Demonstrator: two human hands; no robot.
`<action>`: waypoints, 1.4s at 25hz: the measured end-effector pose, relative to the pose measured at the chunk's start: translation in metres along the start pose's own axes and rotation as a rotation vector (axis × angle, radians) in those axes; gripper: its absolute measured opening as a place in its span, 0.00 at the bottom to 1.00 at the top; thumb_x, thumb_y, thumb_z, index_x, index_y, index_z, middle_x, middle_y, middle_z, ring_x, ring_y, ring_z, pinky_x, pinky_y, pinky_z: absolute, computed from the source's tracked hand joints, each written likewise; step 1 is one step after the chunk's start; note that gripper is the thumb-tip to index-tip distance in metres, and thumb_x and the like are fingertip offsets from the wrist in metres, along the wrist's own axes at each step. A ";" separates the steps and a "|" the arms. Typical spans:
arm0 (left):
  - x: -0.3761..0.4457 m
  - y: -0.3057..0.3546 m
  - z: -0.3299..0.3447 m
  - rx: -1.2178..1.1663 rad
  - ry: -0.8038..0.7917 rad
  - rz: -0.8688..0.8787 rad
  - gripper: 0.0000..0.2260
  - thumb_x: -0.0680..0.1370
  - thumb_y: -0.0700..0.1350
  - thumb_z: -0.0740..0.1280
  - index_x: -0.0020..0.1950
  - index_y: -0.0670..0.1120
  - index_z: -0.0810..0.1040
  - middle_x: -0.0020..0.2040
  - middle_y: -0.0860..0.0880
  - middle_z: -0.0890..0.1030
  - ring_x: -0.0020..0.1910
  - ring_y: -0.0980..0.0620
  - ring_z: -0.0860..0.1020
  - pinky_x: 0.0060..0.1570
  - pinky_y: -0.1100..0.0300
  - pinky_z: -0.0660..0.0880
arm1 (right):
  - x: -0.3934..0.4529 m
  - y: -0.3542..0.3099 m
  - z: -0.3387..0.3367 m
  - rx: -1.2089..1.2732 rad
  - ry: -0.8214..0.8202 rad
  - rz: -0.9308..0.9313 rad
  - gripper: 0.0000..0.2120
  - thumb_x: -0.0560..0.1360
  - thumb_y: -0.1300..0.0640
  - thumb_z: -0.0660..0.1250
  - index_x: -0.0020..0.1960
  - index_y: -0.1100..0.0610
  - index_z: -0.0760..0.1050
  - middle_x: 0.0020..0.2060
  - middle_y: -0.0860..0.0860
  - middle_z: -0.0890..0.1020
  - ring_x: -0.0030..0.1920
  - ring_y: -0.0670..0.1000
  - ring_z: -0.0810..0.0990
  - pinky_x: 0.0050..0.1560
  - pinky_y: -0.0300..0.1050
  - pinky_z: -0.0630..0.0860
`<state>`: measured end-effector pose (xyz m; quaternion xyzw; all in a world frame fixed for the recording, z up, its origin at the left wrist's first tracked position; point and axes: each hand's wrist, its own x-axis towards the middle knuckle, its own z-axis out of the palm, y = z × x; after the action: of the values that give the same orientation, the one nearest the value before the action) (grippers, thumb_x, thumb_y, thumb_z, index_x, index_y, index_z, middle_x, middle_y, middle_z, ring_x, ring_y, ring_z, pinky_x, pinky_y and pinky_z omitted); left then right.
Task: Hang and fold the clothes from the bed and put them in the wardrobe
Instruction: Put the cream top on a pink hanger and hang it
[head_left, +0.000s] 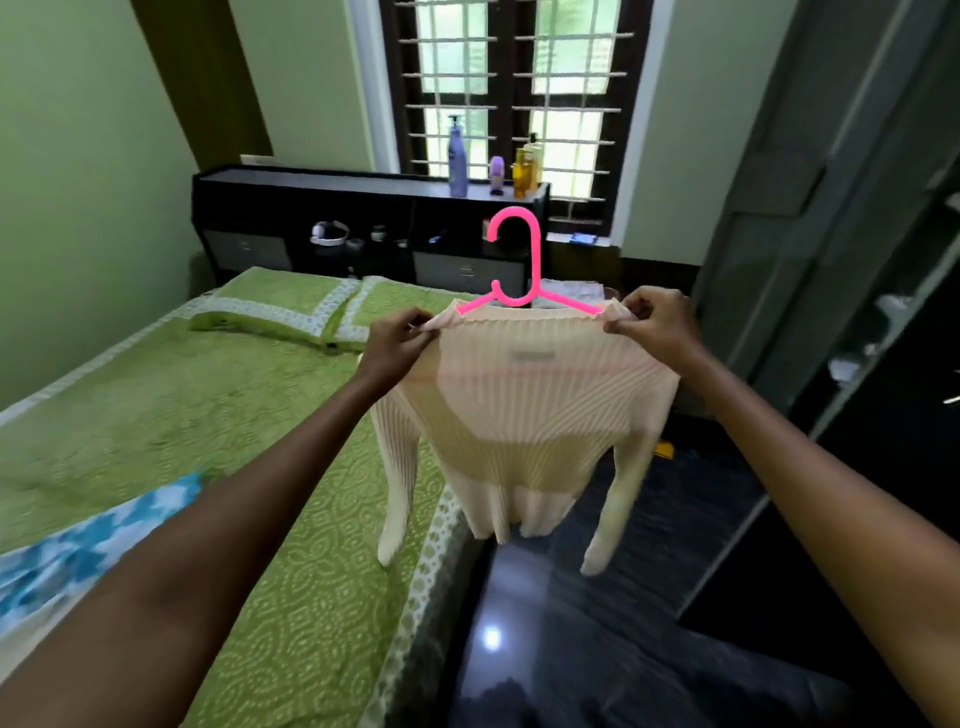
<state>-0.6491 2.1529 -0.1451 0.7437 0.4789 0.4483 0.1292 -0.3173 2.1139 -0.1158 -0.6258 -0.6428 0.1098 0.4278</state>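
Head camera looks down along two bare forearms that reach forward over the edge of a bed (156, 415). The left hand (397, 340) pinches the left shoulder of a cream ribbed top (524, 415) with curled fingers, and the right hand (649, 322) pinches the right shoulder in the same way. The top hangs on a pink plastic hanger (519, 260); the hook of the hanger stands upright above the neckline, and its bar shows faintly pink through the thin fabric. The garment is held in the air, partly over the right border of the bed and partly over the dark shiny floor (597, 623), with both long sleeves hanging down free. The bed has a green patterned cover, and two green pillows (291, 312) lie near the headboard. A blue and white cloth (88, 545) lies on the cover at the left, partly hidden behind the left arm. Behind the bed stands a dark headboard unit (291, 208) with shelves, and on its top, before the barred window (514, 88), stand several bottles (457, 161). On the right side is the wardrobe (831, 260) with grey doors; its dark inside shows some shelves, but the things on them are too blurred to tell.
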 end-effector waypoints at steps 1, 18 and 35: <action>0.015 0.003 0.018 -0.051 0.002 -0.021 0.05 0.73 0.35 0.70 0.47 0.36 0.81 0.40 0.48 0.78 0.37 0.55 0.74 0.35 0.74 0.66 | 0.006 0.013 -0.008 0.012 0.038 0.041 0.12 0.63 0.60 0.78 0.41 0.65 0.78 0.36 0.57 0.80 0.36 0.50 0.75 0.36 0.47 0.74; 0.296 0.053 0.315 -0.334 -0.459 0.264 0.09 0.71 0.40 0.73 0.50 0.40 0.82 0.41 0.48 0.80 0.36 0.60 0.73 0.36 0.72 0.67 | 0.140 0.187 -0.117 -0.193 0.427 0.378 0.09 0.68 0.65 0.72 0.34 0.55 0.76 0.30 0.51 0.77 0.33 0.44 0.73 0.35 0.38 0.69; 0.466 0.232 0.610 -0.671 -0.617 0.692 0.12 0.71 0.41 0.74 0.52 0.37 0.82 0.43 0.46 0.81 0.40 0.54 0.76 0.40 0.73 0.69 | 0.205 0.318 -0.240 -0.325 1.124 0.653 0.11 0.66 0.56 0.76 0.36 0.63 0.78 0.29 0.56 0.75 0.33 0.46 0.70 0.33 0.42 0.64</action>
<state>0.0368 2.5652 -0.0923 0.8718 -0.0209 0.3541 0.3379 0.1043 2.2643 -0.1003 -0.8067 -0.1081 -0.2073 0.5428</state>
